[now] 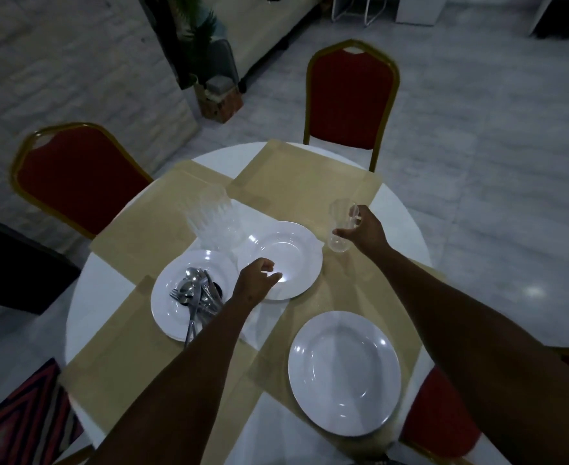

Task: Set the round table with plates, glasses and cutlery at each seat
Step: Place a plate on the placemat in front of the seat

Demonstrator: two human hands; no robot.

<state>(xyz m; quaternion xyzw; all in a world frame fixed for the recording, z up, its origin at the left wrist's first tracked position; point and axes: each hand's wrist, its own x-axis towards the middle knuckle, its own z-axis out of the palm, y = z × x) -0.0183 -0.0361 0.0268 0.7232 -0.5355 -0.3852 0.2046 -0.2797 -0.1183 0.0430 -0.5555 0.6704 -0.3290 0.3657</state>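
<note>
My right hand (363,229) grips a clear glass (341,226) just above the table's right side. My left hand (256,280) hovers with loosely curled fingers over the near rim of a white plate (286,250) at the table's middle; it holds nothing that I can see. To the left, another white plate (172,307) carries a pile of spoons and forks (197,293). Several clear glasses (210,216) stand clustered behind these plates. A third white plate (343,370) lies on the near right placemat.
The round white table (407,236) bears several tan placemats (303,176). Red chairs with gold frames stand at the far left (75,176), far side (351,95) and near right (444,421). A patterned rug (17,427) lies at the lower left.
</note>
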